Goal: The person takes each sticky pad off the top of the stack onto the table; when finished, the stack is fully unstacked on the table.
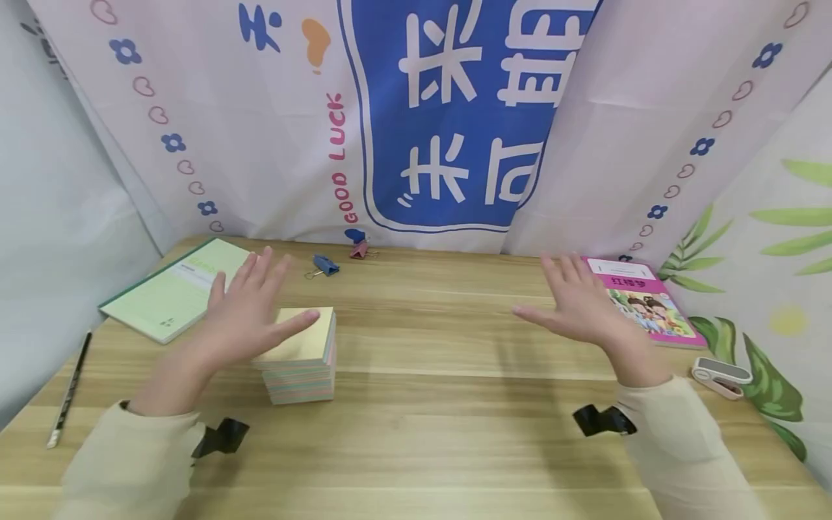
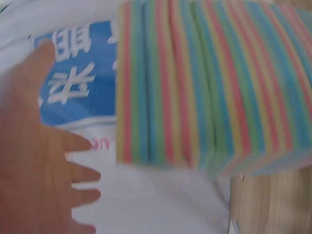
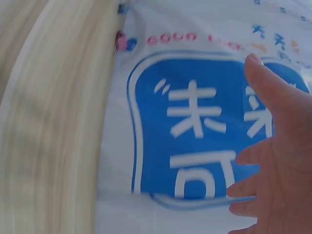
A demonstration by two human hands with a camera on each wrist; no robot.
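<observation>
Fingers spread and straight, the left hand (image 1: 250, 310) hovers over the block of pastel notes (image 1: 301, 355), thumb above its top sheet, gripping nothing; the right hand (image 1: 578, 303) floats open, well apart. Both hang above a pale wooden table (image 1: 442, 404) before a printed cloth backdrop (image 1: 455, 115). The squat, square, stripe-edged block stands upright.

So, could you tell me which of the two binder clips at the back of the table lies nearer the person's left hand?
The blue binder clip: it lies out on the wood, closer to the left hand, while the pink binder clip sits further back against the cloth backdrop.
</observation>
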